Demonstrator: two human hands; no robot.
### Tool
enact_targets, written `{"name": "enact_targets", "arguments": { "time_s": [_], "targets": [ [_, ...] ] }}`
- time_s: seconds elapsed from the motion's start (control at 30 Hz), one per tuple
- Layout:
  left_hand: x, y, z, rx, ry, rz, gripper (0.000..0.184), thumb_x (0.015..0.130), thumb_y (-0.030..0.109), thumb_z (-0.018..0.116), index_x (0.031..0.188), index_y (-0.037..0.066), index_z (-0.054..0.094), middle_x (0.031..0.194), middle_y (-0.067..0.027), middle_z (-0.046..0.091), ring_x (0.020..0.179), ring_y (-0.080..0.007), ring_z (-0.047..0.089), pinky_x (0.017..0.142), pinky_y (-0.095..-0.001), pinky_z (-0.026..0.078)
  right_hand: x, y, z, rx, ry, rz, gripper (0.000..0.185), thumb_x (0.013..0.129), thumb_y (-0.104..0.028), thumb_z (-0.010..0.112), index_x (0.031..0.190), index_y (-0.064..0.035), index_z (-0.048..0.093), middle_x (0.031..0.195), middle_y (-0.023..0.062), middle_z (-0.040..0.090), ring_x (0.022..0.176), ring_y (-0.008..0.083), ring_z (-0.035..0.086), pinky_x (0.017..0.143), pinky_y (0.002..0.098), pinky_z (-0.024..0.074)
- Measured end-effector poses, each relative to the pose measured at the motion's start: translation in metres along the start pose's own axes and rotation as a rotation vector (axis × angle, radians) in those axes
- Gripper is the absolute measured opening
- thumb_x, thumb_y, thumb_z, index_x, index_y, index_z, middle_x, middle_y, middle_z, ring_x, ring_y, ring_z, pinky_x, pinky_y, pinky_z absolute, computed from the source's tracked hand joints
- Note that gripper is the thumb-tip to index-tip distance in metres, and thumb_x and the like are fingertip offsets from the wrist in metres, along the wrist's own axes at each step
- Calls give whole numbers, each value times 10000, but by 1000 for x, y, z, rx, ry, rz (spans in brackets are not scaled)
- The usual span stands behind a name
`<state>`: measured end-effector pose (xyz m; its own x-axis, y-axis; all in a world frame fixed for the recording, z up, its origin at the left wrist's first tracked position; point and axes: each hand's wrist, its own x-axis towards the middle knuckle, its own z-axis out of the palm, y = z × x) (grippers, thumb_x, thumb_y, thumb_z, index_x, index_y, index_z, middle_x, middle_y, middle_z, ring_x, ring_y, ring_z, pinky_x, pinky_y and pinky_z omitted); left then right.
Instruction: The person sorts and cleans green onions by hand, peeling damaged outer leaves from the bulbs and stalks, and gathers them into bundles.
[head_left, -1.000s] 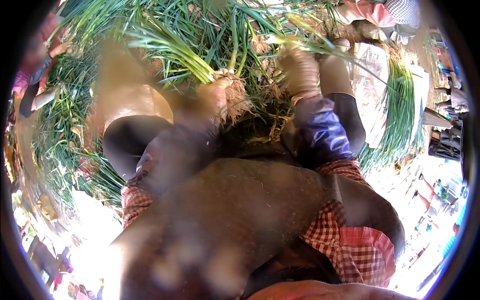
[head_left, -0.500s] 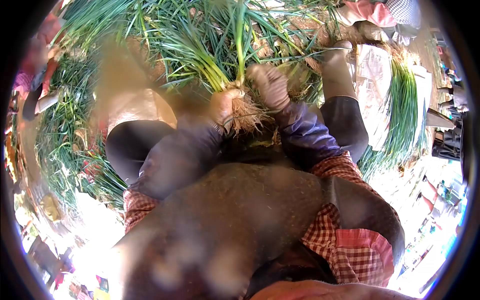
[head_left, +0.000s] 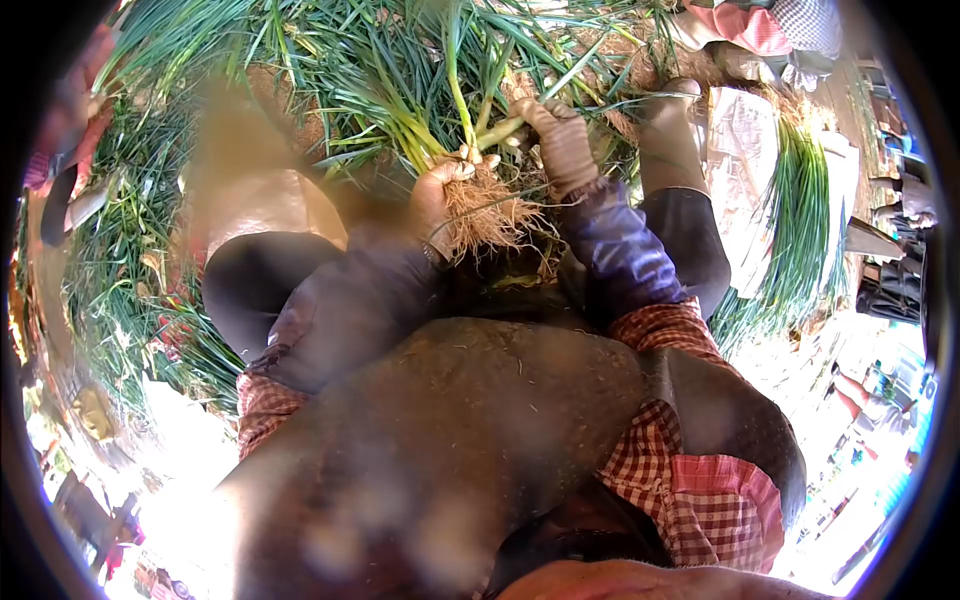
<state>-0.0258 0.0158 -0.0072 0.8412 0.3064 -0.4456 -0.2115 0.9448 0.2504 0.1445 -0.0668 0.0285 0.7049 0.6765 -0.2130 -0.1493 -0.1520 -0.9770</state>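
Observation:
A bunch of green onions [head_left: 425, 140] stands root-end down between my hands, its pale brown roots [head_left: 490, 212] spread out below. My left hand [head_left: 435, 205] is closed around the base of the bunch, just above the roots. To the right, my gloved right hand [head_left: 560, 142] pinches one pale stalk [head_left: 502, 131] that leans away from the others toward it. The lower end of that stalk still meets the bunch at the roots. Dark sleeves cover both forearms, and a blur on the lens partly veils the left arm.
Loose green onions [head_left: 330, 60] cover the ground ahead and at left. A neat bundle of green onions [head_left: 805, 200] lies on pale sacking [head_left: 742, 190] at right. My boots [head_left: 672, 140] flank the work. Another person's checked sleeve [head_left: 805, 25] shows at top right.
My right hand has moved up slightly and taken hold of a stalk, which now tilts right, away from the bunch. The left hand keeps its grip at the base.

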Motion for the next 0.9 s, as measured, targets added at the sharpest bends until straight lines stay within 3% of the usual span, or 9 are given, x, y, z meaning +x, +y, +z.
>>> {"name": "enact_targets", "arguments": {
  "time_s": [0.27,0.3,0.37,0.43,0.47,0.53,0.63,0.73,0.9],
  "targets": [
    [-6,8,14,80,-115,37,302,848,100,461,1101,-53,524,1117,-197,584,994,-290,597,859,-471,510,-37,-38,-10,105,42,-275,236,914,-246,562,864,-30,644,746,79,648,619,111,605,546,225,499],
    [-12,11,20,62,20,-6,306,848,102,463,1103,-56,525,1129,-193,581,1004,-286,594,862,-469,508,-41,-54,-15,322,39,-189,231,904,-237,576,857,-16,624,805,89,649,683,113,611,586,215,512],
    [-14,13,18,50,154,-57,309,849,103,464,1105,-59,525,1141,-188,579,1014,-282,591,865,-468,506,-17,-44,-52,-16,-39,-113,209,898,-210,583,914,-4,618,882,104,652,735,127,613,623,211,524],
    [-6,19,2,343,-82,-7,315,851,108,472,1109,-65,524,1186,-192,555,1014,-274,589,872,-458,507,23,-2,-88,-155,-383,101,230,886,-162,573,1042,4,602,935,131,653,741,181,624,655,230,526],
    [-11,25,10,265,-116,-185,337,850,102,472,1134,-75,512,1241,-199,514,1005,-257,586,877,-434,508,51,29,-111,-241,-595,198,245,889,-148,549,1081,-2,597,938,141,653,739,211,628,654,273,527],
    [-19,27,21,473,-22,-79,432,814,171,515,1171,-69,483,1255,-201,487,1007,-252,569,865,-397,514,58,28,-114,-1116,-435,21,253,882,-151,534,1076,0,592,911,149,652,733,232,629,654,313,525],
    [-31,23,53,335,-243,139,649,724,242,605,1268,-34,385,1120,-139,531,986,-253,561,918,-406,467,104,74,-151,-1071,-327,200,306,837,-164,512,1091,-10,583,869,183,643,710,277,624,664,382,506],
    [-35,36,56,382,-57,206,676,708,211,633,1311,37,380,1129,-131,542,1005,-255,551,890,-411,473,126,90,-168,-1314,-73,37,327,796,-134,505,1093,-27,587,892,207,639,765,332,623,688,388,499],
    [-24,45,68,81,-253,130,569,724,60,642,1245,33,415,1093,-108,531,1000,-225,546,846,-379,514,185,190,-227,-1446,58,-130,532,800,-162,554,1301,-58,407,986,192,640,930,336,611,803,390,477]
  ]
}}
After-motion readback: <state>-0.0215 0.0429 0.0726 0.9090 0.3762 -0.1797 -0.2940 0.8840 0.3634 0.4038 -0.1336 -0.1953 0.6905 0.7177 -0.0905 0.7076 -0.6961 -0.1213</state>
